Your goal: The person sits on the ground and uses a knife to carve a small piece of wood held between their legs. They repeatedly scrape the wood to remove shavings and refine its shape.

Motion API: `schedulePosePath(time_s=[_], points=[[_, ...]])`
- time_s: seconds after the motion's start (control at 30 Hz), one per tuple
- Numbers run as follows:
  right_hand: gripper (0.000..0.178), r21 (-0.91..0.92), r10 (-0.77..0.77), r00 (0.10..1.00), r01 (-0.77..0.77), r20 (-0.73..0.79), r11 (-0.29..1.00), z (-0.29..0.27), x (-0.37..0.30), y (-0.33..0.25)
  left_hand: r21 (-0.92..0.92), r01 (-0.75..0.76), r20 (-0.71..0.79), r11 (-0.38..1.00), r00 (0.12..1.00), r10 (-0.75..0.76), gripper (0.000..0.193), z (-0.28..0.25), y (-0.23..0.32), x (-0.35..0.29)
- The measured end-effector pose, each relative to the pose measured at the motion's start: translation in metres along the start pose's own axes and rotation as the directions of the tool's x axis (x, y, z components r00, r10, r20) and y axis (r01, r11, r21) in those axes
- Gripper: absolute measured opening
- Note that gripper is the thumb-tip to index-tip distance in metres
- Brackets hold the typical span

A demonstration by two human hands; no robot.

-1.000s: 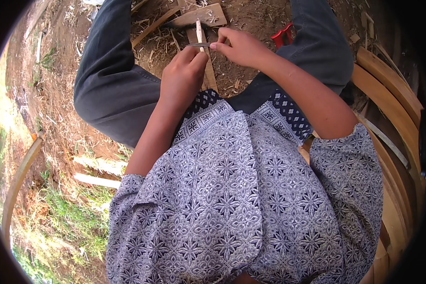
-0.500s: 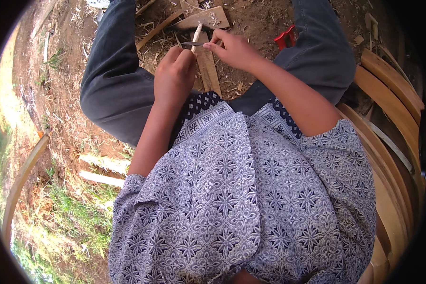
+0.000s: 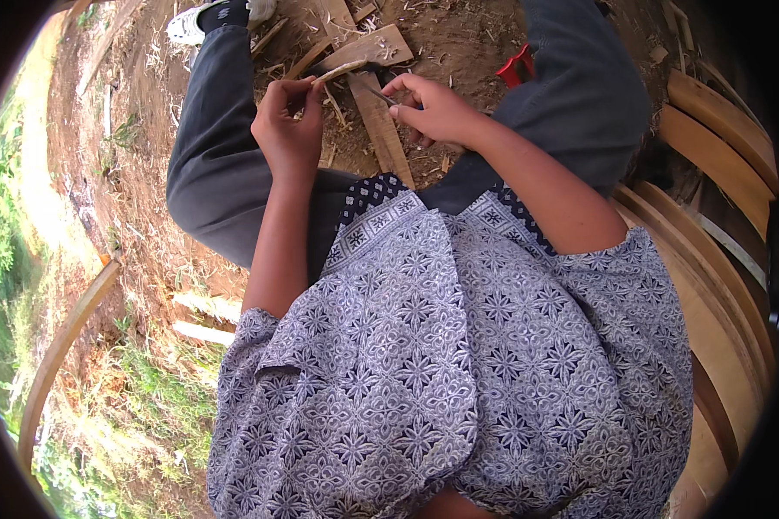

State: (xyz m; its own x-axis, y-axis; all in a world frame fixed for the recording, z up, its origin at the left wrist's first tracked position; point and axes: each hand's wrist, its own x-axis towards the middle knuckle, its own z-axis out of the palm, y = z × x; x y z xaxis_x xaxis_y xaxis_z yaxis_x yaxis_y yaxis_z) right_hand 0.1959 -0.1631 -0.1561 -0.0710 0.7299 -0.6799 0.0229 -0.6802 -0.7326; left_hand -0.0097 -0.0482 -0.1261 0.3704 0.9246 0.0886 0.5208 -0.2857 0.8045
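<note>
Between the thumb and fingers of my left hand [image 3: 289, 117] is one end of a thin pale wooden stick [image 3: 341, 71], which points off to the right and slightly away from me. My right hand [image 3: 431, 107] is closed on a small knife [image 3: 381, 95]; its narrow dark blade juts toward the stick, with a gap between them. The knife's handle is mostly hidden in my fingers. Below both hands a flat wooden board [image 3: 379, 130] lies on the ground between my legs, and another wood offcut [image 3: 376, 47] rests across its far end.
A red object [image 3: 517, 67] lies beside my right leg. Long curved wooden boards [image 3: 718, 164] are stacked at my right. Shavings and wood scraps litter the brown soil. On the left are a curved wooden piece [image 3: 65, 333] and grass [image 3: 160, 394].
My left hand has moved left and turned the stick from upright to nearly level. My right hand has drawn the knife off the stick, and the blade now points differently.
</note>
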Motion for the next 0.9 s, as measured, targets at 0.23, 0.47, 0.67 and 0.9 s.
schedulePosePath(time_s=[0.23, 0.47, 0.67, 0.9], points=[[0.046, -0.004, -0.313, 0.925, 0.32, -0.218, 0.948, 0.011, 0.012, 0.003, -0.002, -0.157, 0.042, 0.988, 0.987, 0.157, 0.009, 0.007, -0.015, 0.0], [0.036, -0.34, -0.493, 0.822, 0.394, -0.285, 0.854, 0.037, 0.008, -0.007, 0.038, -0.27, 0.041, 0.962, 0.962, 0.268, 0.013, 0.008, -0.011, 0.001], [0.026, -0.257, -0.447, 0.821, 0.374, -0.355, 0.891, 0.043, 0.008, -0.007, 0.079, -0.284, 0.06, 0.956, 0.958, 0.279, 0.013, 0.008, -0.009, -0.005], [0.028, -0.333, -0.404, 0.845, 0.291, -0.351, 0.897, 0.032, 0.021, 0.014, 0.111, -0.31, 0.082, 0.944, 0.95, 0.302, 0.015, 0.006, -0.001, -0.008]])
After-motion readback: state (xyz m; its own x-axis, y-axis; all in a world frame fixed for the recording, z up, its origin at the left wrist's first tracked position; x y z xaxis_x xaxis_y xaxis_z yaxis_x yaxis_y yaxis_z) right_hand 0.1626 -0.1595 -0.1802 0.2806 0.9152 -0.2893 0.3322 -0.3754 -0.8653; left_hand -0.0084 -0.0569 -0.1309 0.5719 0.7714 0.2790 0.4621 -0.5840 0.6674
